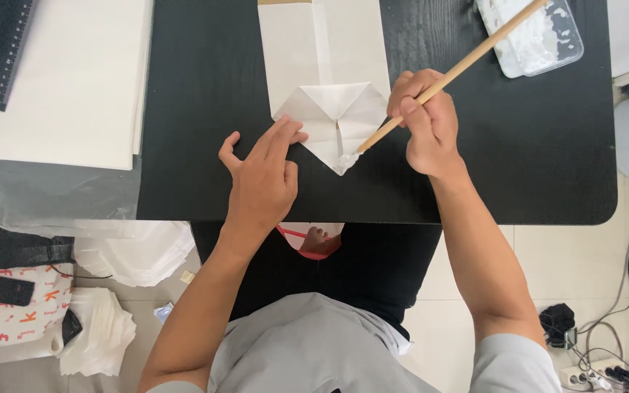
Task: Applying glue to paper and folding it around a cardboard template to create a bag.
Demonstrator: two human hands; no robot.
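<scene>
Pressing flat with fingers spread, the left hand (pixel 262 175) pinned the folded white paper (pixel 331 109) on the black table (pixel 540 145). The right hand (pixel 425 120) gripped a wooden stick (pixel 453 73), tip touching the paper's lower point. A clear tray of white paste (pixel 540 40) sat at the table's far right; a ruler (pixel 0 52) lay on paper sheets (pixel 74 109) at left.
</scene>
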